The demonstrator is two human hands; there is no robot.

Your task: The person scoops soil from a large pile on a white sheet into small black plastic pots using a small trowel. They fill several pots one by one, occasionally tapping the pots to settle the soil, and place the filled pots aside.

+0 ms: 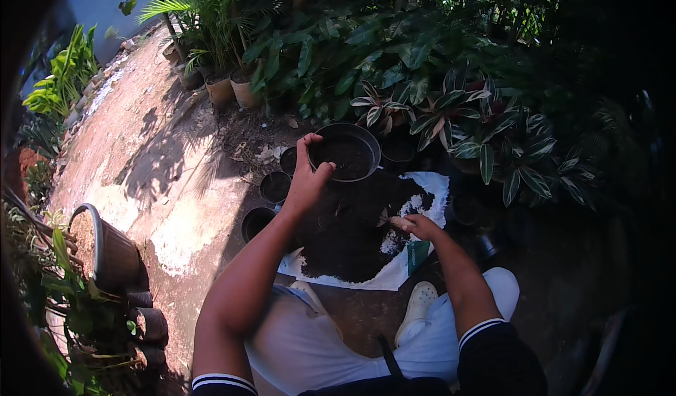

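Observation:
My left hand (pixel 310 177) grips the near-left rim of a round black plastic pot (pixel 376 150), which has dark soil (pixel 342 158) inside. In my right hand (pixel 420 226) is the wooden handle of a small hand tool (pixel 400 222); its head rests at the soil and is hard to make out. Below both hands a heap of dark potting soil (pixel 338 232) covers most of a white plastic sheet (pixel 388 281). White granules (pixel 391 242) lie along the heap's right side, near my right hand.
Small black pots (pixel 274 187) line the sheet's left side; another pot (pixel 465 208) stands right of it in shade. Variegated plants (pixel 486 132) and broad-leaved foliage (pixel 338 53) grow beyond. Potted palms (pixel 222 87) stand farther back. A large planter (pixel 116 256) sits on the left.

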